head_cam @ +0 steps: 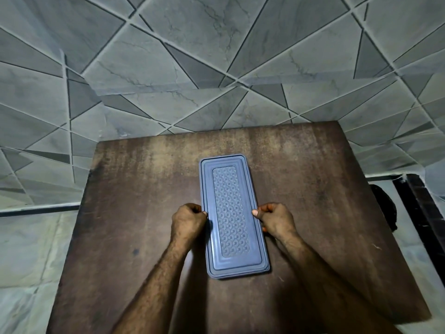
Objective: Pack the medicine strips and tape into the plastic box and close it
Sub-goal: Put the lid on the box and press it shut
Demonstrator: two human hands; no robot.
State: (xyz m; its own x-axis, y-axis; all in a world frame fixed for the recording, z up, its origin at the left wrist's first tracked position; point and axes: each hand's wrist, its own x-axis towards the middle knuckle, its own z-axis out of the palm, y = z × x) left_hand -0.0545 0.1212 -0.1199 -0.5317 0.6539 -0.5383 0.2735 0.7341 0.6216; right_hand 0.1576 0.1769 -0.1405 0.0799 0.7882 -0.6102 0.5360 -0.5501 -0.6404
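A long blue-grey plastic box (231,213) lies lengthwise in the middle of the brown wooden table (134,189), with its patterned lid on top. My left hand (189,220) grips the box's left long edge, thumb on the lid's rim. My right hand (277,219) grips the right long edge at the same height, thumb pressing on the lid. No medicine strips or tape are visible; whatever the box holds is hidden under the lid.
The table stands against a grey tiled wall (216,68) with a geometric pattern. Pale floor tiles (29,249) show to the left. A dark object (385,206) sits off the table's right edge.
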